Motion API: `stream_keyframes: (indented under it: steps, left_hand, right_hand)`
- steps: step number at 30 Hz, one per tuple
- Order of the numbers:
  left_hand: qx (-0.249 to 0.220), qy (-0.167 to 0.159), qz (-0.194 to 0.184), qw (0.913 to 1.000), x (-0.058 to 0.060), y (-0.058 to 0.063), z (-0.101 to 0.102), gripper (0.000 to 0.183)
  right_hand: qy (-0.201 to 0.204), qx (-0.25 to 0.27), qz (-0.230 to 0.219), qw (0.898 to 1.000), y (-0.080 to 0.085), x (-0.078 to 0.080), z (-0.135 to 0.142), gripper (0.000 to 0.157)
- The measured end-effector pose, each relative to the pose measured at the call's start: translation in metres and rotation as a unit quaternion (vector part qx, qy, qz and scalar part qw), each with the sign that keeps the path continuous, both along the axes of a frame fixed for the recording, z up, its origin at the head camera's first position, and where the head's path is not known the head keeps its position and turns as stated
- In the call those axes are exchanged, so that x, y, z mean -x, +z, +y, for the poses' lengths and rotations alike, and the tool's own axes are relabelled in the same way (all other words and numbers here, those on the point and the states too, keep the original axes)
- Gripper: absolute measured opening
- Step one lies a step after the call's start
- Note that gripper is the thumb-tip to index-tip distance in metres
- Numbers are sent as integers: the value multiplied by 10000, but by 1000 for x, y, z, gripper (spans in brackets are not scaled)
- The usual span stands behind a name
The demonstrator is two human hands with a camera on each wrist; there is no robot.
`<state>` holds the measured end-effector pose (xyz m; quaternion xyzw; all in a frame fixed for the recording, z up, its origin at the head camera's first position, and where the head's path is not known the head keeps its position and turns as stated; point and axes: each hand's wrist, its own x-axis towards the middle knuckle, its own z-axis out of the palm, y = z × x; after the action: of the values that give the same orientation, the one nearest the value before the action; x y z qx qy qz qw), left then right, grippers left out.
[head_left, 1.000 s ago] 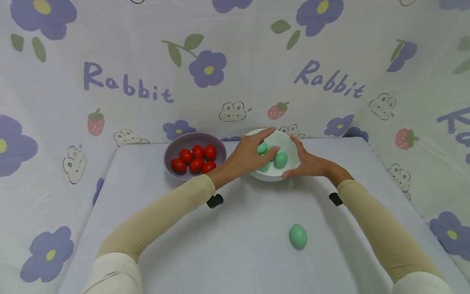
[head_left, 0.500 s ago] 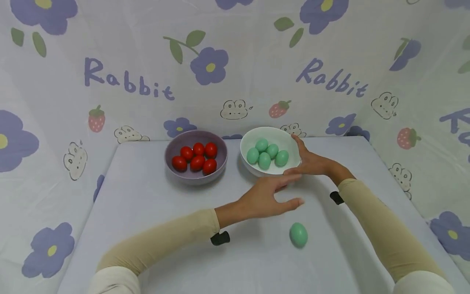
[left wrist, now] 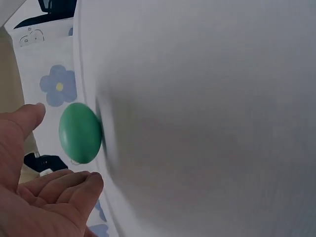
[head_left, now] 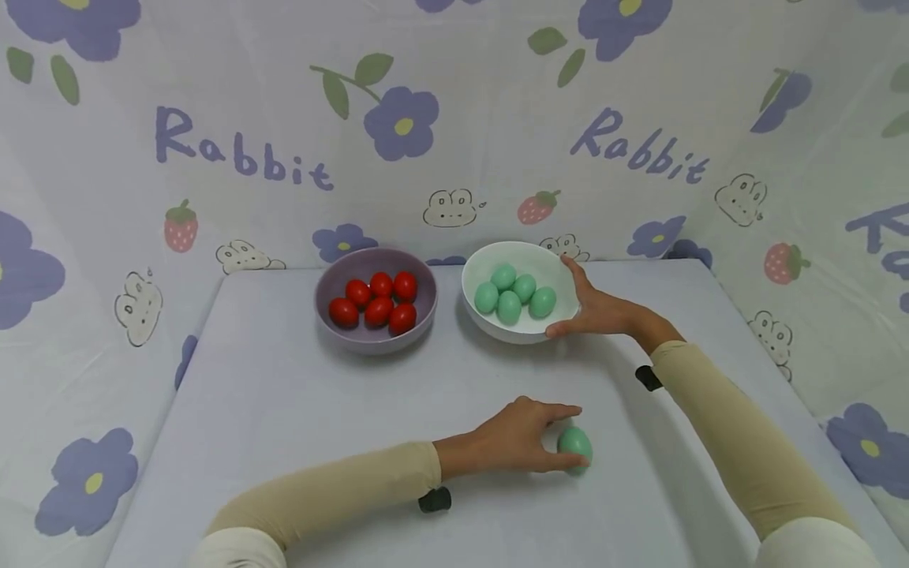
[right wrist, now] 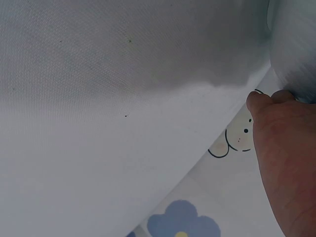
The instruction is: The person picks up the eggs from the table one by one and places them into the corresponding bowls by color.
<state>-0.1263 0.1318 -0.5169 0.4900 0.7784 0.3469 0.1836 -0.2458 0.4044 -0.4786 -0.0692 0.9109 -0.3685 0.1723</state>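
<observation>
A lone green egg [head_left: 575, 442] lies on the table toward the front. My left hand [head_left: 507, 442] reaches around it from the left, thumb and fingers spread to either side. In the left wrist view, gaps show between the egg [left wrist: 80, 132] and both the thumb and the fingertips [left wrist: 94, 182]. At the back, my right hand [head_left: 604, 310] holds the right side of a white bowl [head_left: 514, 337], thumb in front and a finger behind the rim. Several green eggs [head_left: 508, 307] sit inside that bowl. The right wrist view catches the bowl's outer wall [right wrist: 298, 47] beside the hand.
Left of the white bowl stands a purple bowl [head_left: 372, 345] with several red, egg-shaped things [head_left: 379, 312] in it. The white tabletop [head_left: 284, 394] meets a patterned cloth [head_left: 454, 102] along its back edge; the cloth also hangs at the sides.
My left hand has come from over the white bowl, forward and down, to the lone egg on the table. The right hand has stayed at the white bowl.
</observation>
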Motion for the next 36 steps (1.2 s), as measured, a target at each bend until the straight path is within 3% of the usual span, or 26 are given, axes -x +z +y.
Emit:
stream_keyframes:
  steps: [6,13,20,24,29,36]
  left_hand:
    - [116,-115,205,9997,-7,-9,4,78]
    - [97,-193,337,9992,-9,-9,7,68]
    - [129,-253,305,9991,-7,-11,7,66]
    - [138,-320,486,9982,-4,-10,7,65]
    - [8,-511,554,9972,6,2,3,63]
    - [-477,-643,198,9966,26,34,-9,61]
  right_hand:
    - [-5,18,90,10000,-3,-1,0,144]
    - [-21,45,96,9999,-1,-3,-1,144]
    - [-68,0,38,10000,0,-3,-3,144]
    - [-86,13,25,10000,-1,-3,-2,144]
    - [-55,38,-20,10000,-3,-3,0,145]
    - [-26,-44,-9,10000,-2,-1,1,146]
